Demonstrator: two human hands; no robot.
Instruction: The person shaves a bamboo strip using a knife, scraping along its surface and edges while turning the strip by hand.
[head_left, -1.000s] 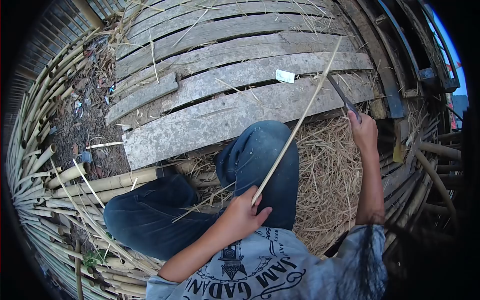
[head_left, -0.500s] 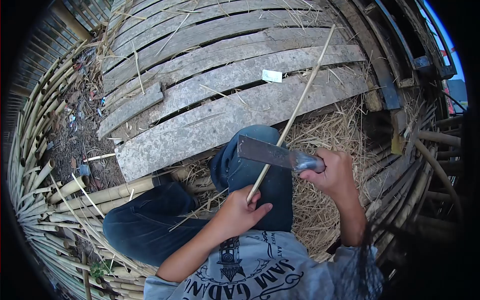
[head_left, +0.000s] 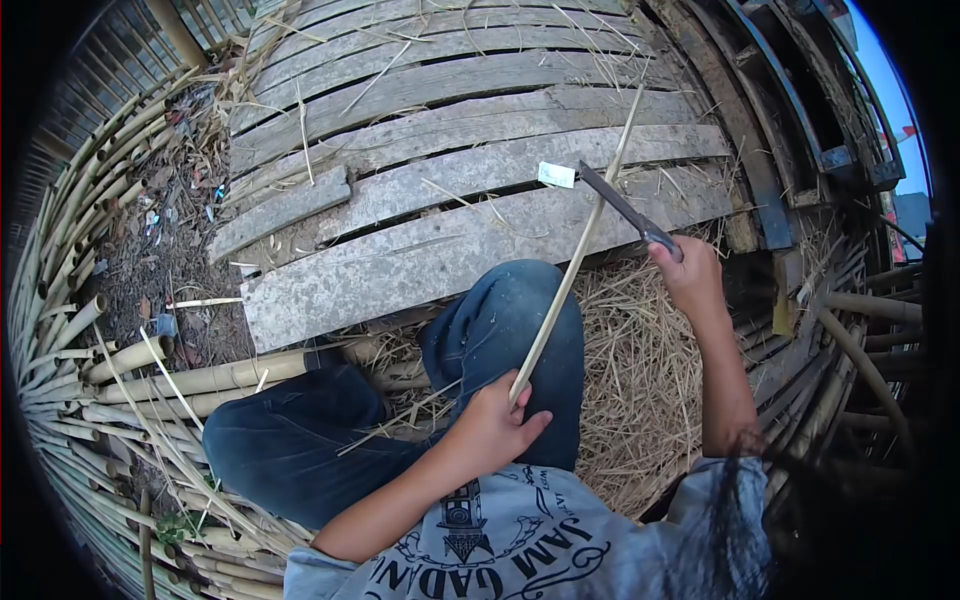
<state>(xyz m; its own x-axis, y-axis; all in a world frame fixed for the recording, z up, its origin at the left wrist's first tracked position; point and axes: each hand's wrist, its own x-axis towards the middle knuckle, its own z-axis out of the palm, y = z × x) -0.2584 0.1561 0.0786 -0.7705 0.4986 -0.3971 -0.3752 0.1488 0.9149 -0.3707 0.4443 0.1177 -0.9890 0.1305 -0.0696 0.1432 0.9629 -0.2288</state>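
A long, thin bamboo strip (head_left: 566,285) runs from my lap up over the wooden slats. My left hand (head_left: 497,425) is closed around its lower end, just by my bent knee. In my right hand (head_left: 690,273) is the handle of a machete (head_left: 618,200) with a dark, broad blade. The blade lies across the upper part of the strip, edge-on to the camera, and appears to touch it. My right arm is stretched forward. Part of the machete's handle is hidden by my fingers.
A platform of weathered wooden slats (head_left: 400,265) spreads ahead, with a small white packet (head_left: 556,175) on it. Straw-like shavings (head_left: 640,370) cover the ground at my right. Bamboo poles (head_left: 230,372) lie at my left. A wooden frame (head_left: 745,130) stands at the right.
My right hand has moved forward and away along the bamboo strip, and the machete blade has turned edge-on. My left hand still holds the strip's near end.
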